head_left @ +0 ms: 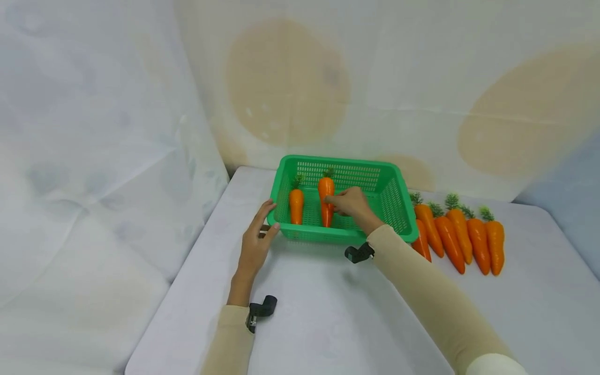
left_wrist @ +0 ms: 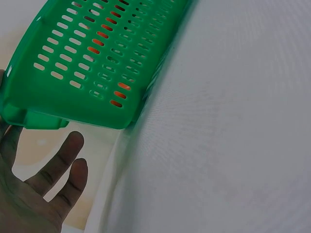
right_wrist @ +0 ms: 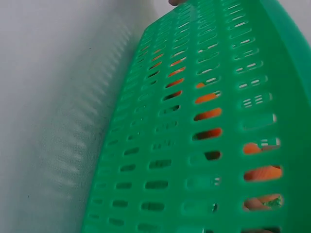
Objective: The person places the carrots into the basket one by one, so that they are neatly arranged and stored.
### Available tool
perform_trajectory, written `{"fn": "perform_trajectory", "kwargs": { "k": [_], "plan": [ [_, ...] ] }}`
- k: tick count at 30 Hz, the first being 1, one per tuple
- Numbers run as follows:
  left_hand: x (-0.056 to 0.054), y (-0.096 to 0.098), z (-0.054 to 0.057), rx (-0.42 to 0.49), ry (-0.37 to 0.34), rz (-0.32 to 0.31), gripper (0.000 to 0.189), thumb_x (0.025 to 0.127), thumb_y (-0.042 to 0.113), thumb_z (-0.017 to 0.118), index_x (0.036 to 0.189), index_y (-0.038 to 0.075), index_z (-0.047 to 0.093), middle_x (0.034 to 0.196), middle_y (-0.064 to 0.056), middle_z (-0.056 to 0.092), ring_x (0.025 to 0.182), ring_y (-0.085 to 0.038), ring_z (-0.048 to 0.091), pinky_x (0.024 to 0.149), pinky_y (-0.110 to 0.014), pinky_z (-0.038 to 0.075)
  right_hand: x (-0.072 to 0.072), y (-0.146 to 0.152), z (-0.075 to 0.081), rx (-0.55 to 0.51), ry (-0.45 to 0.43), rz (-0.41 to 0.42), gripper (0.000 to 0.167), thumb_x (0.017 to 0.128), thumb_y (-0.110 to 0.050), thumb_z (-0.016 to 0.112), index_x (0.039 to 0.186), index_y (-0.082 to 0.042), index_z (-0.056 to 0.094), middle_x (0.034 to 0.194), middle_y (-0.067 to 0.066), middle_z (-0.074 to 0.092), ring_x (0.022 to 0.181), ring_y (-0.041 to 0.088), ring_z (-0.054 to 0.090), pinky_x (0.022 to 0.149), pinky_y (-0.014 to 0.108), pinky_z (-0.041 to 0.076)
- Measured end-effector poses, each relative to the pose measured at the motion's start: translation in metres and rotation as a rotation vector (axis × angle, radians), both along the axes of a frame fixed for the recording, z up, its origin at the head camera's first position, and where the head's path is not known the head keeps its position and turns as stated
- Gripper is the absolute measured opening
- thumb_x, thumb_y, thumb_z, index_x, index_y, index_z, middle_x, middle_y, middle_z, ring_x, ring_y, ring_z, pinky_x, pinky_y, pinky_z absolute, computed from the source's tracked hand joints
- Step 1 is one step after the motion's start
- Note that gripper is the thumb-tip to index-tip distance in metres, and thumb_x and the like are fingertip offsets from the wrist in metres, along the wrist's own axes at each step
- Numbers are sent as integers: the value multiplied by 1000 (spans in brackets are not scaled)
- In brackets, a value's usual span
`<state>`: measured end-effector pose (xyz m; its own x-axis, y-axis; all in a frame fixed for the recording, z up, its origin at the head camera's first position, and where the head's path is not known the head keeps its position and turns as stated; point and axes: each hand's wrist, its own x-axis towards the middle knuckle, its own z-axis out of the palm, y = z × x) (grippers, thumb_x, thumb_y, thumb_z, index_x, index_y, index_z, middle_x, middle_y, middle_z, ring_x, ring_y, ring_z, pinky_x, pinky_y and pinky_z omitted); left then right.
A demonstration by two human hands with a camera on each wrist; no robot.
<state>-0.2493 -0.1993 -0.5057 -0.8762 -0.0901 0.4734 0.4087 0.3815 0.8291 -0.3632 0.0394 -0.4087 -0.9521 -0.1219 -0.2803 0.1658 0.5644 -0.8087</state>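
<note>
A green plastic basket (head_left: 335, 235) with slotted walls stands on the table near the back. Inside it, toward the left, lies one orange carrot (head_left: 296, 207) with a green leafy top. My right hand (head_left: 352, 204) reaches over the front rim and pinches a second carrot (head_left: 326, 195) between thumb and fingers, in the basket's middle. At the basket's left front corner is my left hand (head_left: 255, 245), its fingers extended and touching the rim. In the left wrist view, the left hand's (left_wrist: 36, 194) fingers spread beside the basket's end. Through the slots in the right wrist view, orange shows; the right hand is mostly hidden there.
Several carrots (head_left: 452, 242) lie side by side on the table to the basket's right, leafy tops toward the back. The white-covered table (head_left: 323, 312) ends at a patterned cloth backdrop (head_left: 365, 104) behind and at the left. A dark wrist camera (head_left: 360, 253) sits on the right wrist.
</note>
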Motion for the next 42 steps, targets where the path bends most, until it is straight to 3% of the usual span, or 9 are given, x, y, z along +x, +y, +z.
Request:
{"fn": "perform_trajectory", "kwargs": {
  "k": [3, 6, 13, 18, 20, 25, 30, 36, 42],
  "plan": [
    [0, 0, 1, -12, -5, 9, 51, 104, 21, 57, 152, 19, 43, 160, 11, 32, 115, -18, 57, 84, -35, 52, -2, -6, -3, -20, -11, -8, 31, 88, -28, 75, 93, 2, 74, 95, 21, 74, 95, 36, 70, 87, 46, 55],
    [0, 0, 1, -13, -7, 9, 50, 104, 25, 56, 152, 20, 43, 160, 11, 32, 111, -20, 58, 83, -38, 53, -5, -11, -6, -13, -9, -3, 30, 88, -27, 76, 88, 2, 73, 93, 23, 73, 91, 35, 71, 85, 46, 55],
    [-2, -1, -1, -6, -6, 8, 50, 104, 23, 56, 152, 24, 44, 159, 14, 33, 110, -22, 58, 83, -37, 52, -13, -25, -11, 93, 7, -4, 31, 87, -28, 78, 74, -2, 66, 85, 20, 73, 67, 22, 70, 81, 43, 57],
    [-2, -1, 1, -17, 3, 9, 49, 104, 28, 55, 152, 22, 44, 159, 11, 33, 118, -16, 56, 85, -35, 52, -16, -34, -13, 130, -4, 17, 28, 87, -25, 78, 82, 1, 68, 90, 22, 73, 81, 31, 73, 82, 44, 57],
    [-2, -1, 1, -22, -1, 14, 49, 104, 29, 55, 152, 22, 44, 159, 11, 34, 115, -15, 57, 84, -34, 52, -16, -35, -14, 147, -14, 30, 28, 88, -24, 78, 78, 0, 66, 91, 23, 73, 85, 33, 72, 81, 43, 57],
    [-1, -2, 2, -24, -9, 18, 50, 104, 26, 56, 152, 22, 44, 159, 12, 33, 99, -17, 61, 79, -35, 54, -20, -37, -18, 215, -33, 88, 33, 89, -26, 76, 68, -4, 63, 78, 18, 72, 72, 29, 70, 71, 38, 56],
    [-3, -1, 3, -19, -7, 9, 50, 104, 26, 57, 152, 21, 45, 159, 12, 34, 96, -17, 62, 78, -35, 54, -21, -35, -19, 216, -37, 144, 29, 91, -23, 74, 78, 3, 71, 74, 15, 72, 68, 26, 68, 66, 35, 54],
    [-2, 1, 4, -19, 0, 9, 50, 104, 22, 57, 152, 19, 45, 159, 12, 34, 97, -22, 62, 77, -33, 54, -15, -33, -15, 191, -20, 149, 31, 94, -20, 69, 86, 10, 71, 88, 22, 73, 84, 35, 72, 77, 42, 57],
    [10, 3, 20, 10, 18, -11, 49, 102, 13, 58, 150, 7, 46, 159, -7, 36, 119, -33, 56, 83, -37, 52, -9, -25, -8, 145, 18, 176, 35, 98, -24, 65, 105, 10, 73, 99, 22, 73, 94, 35, 70, 85, 45, 55]
  ]
}}
